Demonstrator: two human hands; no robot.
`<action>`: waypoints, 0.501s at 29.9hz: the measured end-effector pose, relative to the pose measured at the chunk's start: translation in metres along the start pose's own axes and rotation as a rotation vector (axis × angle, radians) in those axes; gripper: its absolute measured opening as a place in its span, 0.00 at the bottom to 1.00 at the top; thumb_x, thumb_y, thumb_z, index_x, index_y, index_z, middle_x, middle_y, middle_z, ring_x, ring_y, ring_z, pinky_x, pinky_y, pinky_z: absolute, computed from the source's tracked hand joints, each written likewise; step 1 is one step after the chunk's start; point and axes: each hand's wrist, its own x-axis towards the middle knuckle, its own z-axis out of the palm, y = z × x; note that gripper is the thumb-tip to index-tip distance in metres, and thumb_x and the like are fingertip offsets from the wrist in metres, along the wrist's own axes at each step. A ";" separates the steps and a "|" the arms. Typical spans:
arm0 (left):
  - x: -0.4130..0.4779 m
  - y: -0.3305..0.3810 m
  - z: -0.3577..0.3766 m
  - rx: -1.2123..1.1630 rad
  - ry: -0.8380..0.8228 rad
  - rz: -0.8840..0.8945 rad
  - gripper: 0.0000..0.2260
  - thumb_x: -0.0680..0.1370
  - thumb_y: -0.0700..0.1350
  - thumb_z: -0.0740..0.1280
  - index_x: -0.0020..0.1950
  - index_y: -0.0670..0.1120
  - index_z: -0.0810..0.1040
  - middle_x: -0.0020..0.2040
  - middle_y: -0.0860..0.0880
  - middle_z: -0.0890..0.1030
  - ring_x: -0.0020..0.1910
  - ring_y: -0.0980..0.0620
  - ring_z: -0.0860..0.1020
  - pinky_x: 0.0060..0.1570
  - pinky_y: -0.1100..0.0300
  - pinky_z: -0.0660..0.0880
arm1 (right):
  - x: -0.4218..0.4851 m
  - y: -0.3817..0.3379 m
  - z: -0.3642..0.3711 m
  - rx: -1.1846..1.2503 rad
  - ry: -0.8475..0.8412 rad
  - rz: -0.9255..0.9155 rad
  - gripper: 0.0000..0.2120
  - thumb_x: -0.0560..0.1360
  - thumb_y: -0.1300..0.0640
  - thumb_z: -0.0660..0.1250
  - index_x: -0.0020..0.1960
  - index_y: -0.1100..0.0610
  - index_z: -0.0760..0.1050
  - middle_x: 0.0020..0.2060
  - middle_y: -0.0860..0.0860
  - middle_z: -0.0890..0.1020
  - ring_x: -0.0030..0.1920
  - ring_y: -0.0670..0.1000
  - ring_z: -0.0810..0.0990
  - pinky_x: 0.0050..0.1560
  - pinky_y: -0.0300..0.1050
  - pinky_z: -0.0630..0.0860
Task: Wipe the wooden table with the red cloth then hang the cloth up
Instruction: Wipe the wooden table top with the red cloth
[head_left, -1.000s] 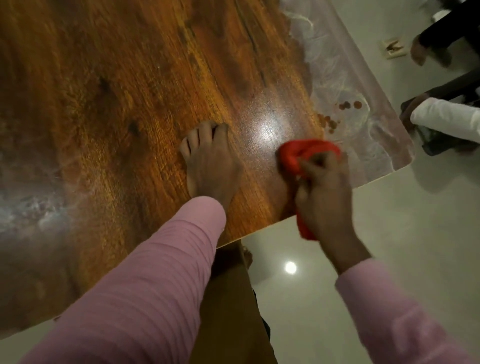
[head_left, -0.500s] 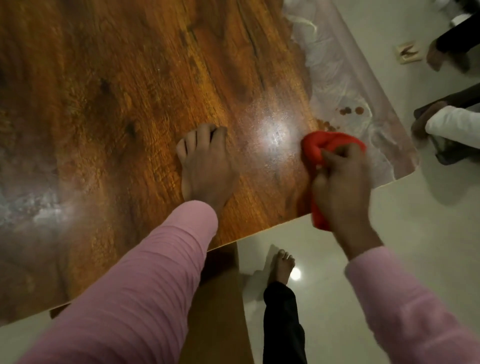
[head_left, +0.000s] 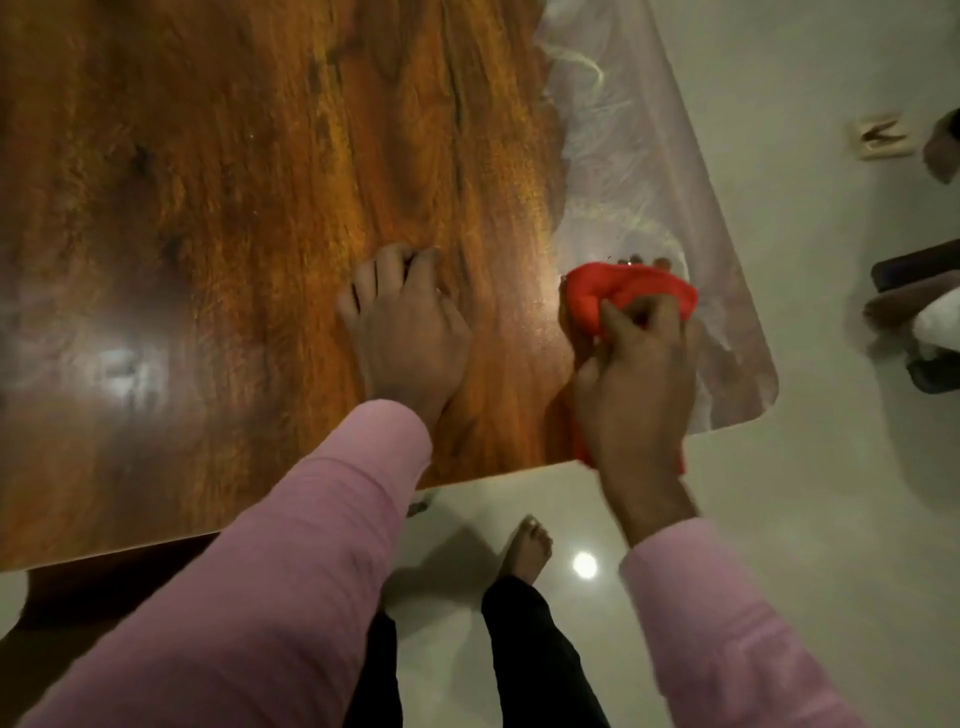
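Observation:
The wooden table (head_left: 218, 218) fills the upper left, glossy brown with a pale resin strip (head_left: 639, 171) along its right edge. My right hand (head_left: 634, 384) presses the bunched red cloth (head_left: 623, 291) on the table where wood meets the pale strip, near the front right corner. Part of the cloth hangs below my palm at the table's edge. My left hand (head_left: 410, 332) rests flat on the wood, fingers slightly curled, a short way left of the cloth. Small brown spots just past the cloth are mostly hidden by it.
Pale tiled floor (head_left: 810, 493) lies right of and below the table. My bare foot (head_left: 527, 545) and dark trouser legs stand by the front edge. At the far right, parts of other people (head_left: 919, 312) and a small floor fitting (head_left: 880, 139).
My right hand has pushed the red cloth rightward and away across the wood, onto the border of the pale strip and over the brown spots. The left hand has stayed in place.

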 end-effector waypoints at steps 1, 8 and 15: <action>0.002 0.006 0.004 0.010 0.005 -0.024 0.19 0.77 0.45 0.56 0.67 0.46 0.74 0.65 0.45 0.73 0.64 0.43 0.68 0.64 0.44 0.63 | -0.007 -0.007 0.002 0.009 -0.009 -0.030 0.19 0.72 0.60 0.59 0.60 0.53 0.79 0.56 0.54 0.74 0.59 0.59 0.69 0.55 0.55 0.75; 0.000 0.008 0.014 0.059 0.071 -0.019 0.20 0.74 0.45 0.56 0.64 0.45 0.75 0.63 0.43 0.74 0.61 0.41 0.70 0.61 0.44 0.64 | -0.030 0.023 -0.013 0.073 -0.112 -0.371 0.20 0.70 0.60 0.59 0.59 0.57 0.80 0.52 0.55 0.78 0.51 0.57 0.73 0.48 0.44 0.69; 0.000 0.011 0.017 0.063 0.089 -0.035 0.19 0.75 0.44 0.56 0.64 0.44 0.75 0.61 0.43 0.74 0.60 0.42 0.70 0.61 0.45 0.63 | 0.018 0.046 -0.020 0.020 -0.009 0.017 0.18 0.69 0.63 0.65 0.57 0.55 0.81 0.52 0.54 0.76 0.53 0.57 0.71 0.52 0.50 0.70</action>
